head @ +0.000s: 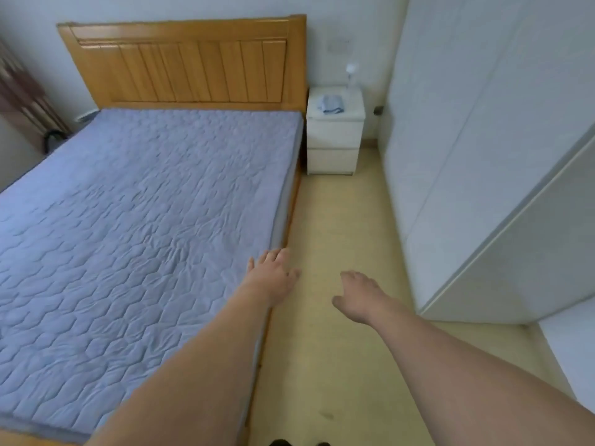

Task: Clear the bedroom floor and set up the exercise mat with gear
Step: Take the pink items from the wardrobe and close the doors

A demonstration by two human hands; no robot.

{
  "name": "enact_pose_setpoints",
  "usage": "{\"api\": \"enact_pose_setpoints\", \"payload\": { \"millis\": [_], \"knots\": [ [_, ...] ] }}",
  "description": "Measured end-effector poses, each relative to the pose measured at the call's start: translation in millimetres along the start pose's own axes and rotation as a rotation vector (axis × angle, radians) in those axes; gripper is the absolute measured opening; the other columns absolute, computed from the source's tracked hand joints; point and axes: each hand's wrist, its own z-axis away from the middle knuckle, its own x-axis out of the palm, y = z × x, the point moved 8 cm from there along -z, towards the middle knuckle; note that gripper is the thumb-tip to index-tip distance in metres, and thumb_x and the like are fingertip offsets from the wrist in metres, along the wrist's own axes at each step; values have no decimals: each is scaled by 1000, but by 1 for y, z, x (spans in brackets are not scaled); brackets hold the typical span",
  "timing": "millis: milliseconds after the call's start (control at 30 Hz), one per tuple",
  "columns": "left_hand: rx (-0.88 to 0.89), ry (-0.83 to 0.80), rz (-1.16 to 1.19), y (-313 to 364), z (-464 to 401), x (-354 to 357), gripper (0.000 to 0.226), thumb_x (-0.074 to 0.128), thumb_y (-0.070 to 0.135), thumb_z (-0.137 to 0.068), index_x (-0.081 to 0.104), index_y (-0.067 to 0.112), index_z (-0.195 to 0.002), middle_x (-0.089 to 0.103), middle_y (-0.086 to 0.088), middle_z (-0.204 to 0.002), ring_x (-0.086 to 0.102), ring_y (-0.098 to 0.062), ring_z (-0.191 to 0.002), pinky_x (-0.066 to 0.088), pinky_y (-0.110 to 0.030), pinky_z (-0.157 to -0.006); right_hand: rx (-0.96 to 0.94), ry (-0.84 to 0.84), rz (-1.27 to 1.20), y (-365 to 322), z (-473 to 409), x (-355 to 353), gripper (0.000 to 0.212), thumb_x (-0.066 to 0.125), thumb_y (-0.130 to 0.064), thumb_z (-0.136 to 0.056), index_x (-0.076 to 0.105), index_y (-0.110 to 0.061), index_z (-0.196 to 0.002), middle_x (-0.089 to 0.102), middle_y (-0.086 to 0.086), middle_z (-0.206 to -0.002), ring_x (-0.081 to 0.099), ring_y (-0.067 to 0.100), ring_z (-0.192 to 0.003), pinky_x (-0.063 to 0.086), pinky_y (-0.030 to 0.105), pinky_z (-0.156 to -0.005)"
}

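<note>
Lavender-grey quilted fabric covers the mattress (138,220) of the bed, which fills the left half of the view and serves as the landmark here. At its far end stands an orange-brown wooden headboard (183,62) with vertical slats. Off the bed's far left corner, dark patterned curtain fabric (19,88) hangs by the wall, with a dark curved object below it, too blurred to identify.

Over the bed's right edge, near its foot end, the left hand (273,275) reaches forward, palm down, fingers straight and slightly spread, holding nothing; whether it touches the cover cannot be told. Just right of the bed, above the strip of pale yellow floor (338,226), the right hand (357,297) is extended too, fingers relaxed and empty, clearly apart from the left.

The floor strip runs along the bed's right side toward the headboard end, where a white nightstand (335,140) with two drawers sits beside the headboard. On its top lie a folded bluish cloth (331,104) and a small white upright object, blurred. Farther right of the bed, across the floor strip, stands a white wardrobe (476,156).
</note>
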Motion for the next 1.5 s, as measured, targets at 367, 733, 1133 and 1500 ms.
{"api": "enact_pose_setpoints", "payload": {
  "millis": [367,733,1133,1500],
  "knots": [
    [280,28,-96,116,-277,-109,64,29,49,-103,15,16,-156,16,-7,-163,13,-26,-150,9,-49,-121,193,85,-222,101,-179,-160,53,46,-31,-95,38,-7,-141,42,11,-143,42,29,-131,36,37,-107],
    [563,-11,-169,289,-515,-220,63,38,44,-102,20,14,-154,25,-10,-160,24,-29,-146,21,-46,-118,443,223,-475,236,-303,-339,61,43,-34,-97,25,-13,-150,25,5,-156,26,28,-143,28,43,-114],
    [1052,108,-48,564,-595,-398,60,39,44,-102,15,32,-156,25,3,-161,37,-20,-141,28,-38,-116,635,566,-731,392,-328,-537,65,49,-34,-96,24,-12,-152,24,7,-158,31,26,-142,30,35,-110],
    [1503,212,-56,689,-577,-425,14,43,22,-98,46,13,-108,62,-7,-85,60,-30,-74,50,-41,-67,821,813,-912,438,-326,-597,14,49,-16,-91,59,-6,-88,58,10,-96,56,25,-90,46,39,-89]
  ]
}}
